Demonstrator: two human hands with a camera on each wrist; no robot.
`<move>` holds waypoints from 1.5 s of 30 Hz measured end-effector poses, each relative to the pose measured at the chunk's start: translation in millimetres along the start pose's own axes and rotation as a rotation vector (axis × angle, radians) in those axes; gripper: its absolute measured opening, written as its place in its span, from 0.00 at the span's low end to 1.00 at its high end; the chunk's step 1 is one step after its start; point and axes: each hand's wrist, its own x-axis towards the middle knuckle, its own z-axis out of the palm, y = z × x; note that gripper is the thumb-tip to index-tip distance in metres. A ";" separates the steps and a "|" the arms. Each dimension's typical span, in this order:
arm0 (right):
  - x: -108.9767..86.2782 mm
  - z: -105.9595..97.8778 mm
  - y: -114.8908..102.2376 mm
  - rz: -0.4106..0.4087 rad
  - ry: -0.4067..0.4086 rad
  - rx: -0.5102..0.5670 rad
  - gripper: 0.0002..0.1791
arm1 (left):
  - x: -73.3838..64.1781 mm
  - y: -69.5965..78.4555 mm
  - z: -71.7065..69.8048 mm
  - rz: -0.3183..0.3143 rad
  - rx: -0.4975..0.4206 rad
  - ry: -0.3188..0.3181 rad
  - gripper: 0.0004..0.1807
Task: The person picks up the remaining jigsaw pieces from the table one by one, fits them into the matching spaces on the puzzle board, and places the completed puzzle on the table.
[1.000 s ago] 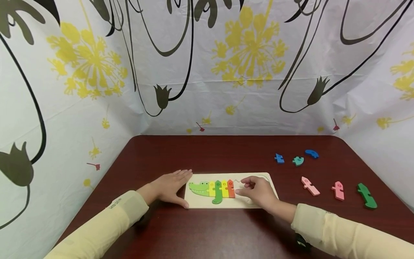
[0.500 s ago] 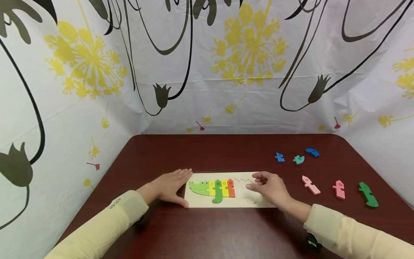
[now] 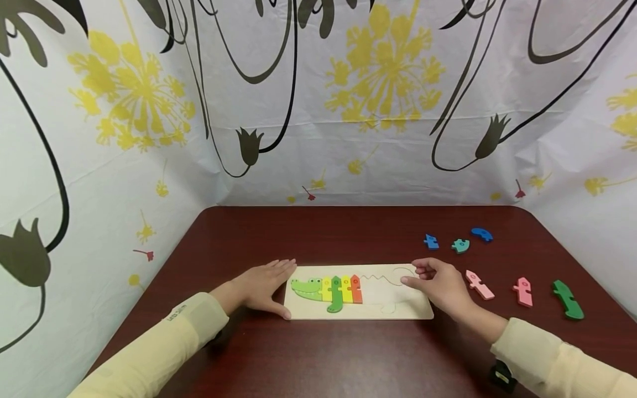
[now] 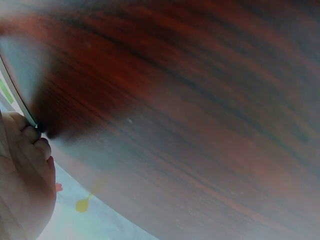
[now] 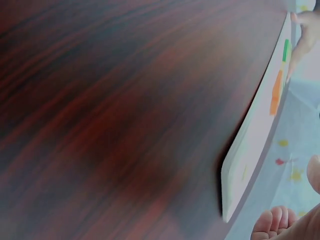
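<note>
A pale wooden puzzle board (image 3: 318, 314) lies flat on the table in the head view. In its left part sit a light green crocodile head (image 3: 307, 289), two yellow pieces, a green leg piece (image 3: 335, 298) and an orange-red piece (image 3: 355, 290). Bare printed outlines show to their right. My left hand (image 3: 264, 287) rests along the board's left edge, fingers straight, thumb at the near corner. Over the board's right end hovers my right hand (image 3: 445, 284), fingers loosely bent, with nothing seen between thumb and fingertips. The right wrist view shows its fingers (image 5: 272, 220) apart from the board.
To the right lie two pink pieces (image 3: 479, 284) (image 3: 522, 292) and a dark green piece (image 3: 567, 300). Farther back are a blue piece (image 3: 431, 241), a teal piece (image 3: 460, 246) and a curved blue piece (image 3: 481, 234). A patterned cloth (image 3: 318, 138) hangs behind the dark wooden table (image 3: 298, 232).
My right hand has moved rightward from beside the orange-red piece to the board's right end, baring the outlines there. The left hand has stayed in place.
</note>
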 end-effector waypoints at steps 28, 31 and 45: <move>-15.7 -71.1 47.3 0.085 0.119 -0.079 0.38 | -1.8 1.2 -1.5 0.000 -0.021 0.009 0.67; -19.1 -77.8 52.7 0.109 0.113 -0.082 0.39 | -2.1 1.7 -1.9 -0.002 -0.027 0.008 0.66; -30.1 -89.5 80.3 0.150 0.153 -0.192 0.36 | -1.1 0.3 -0.2 0.000 -0.020 0.008 0.67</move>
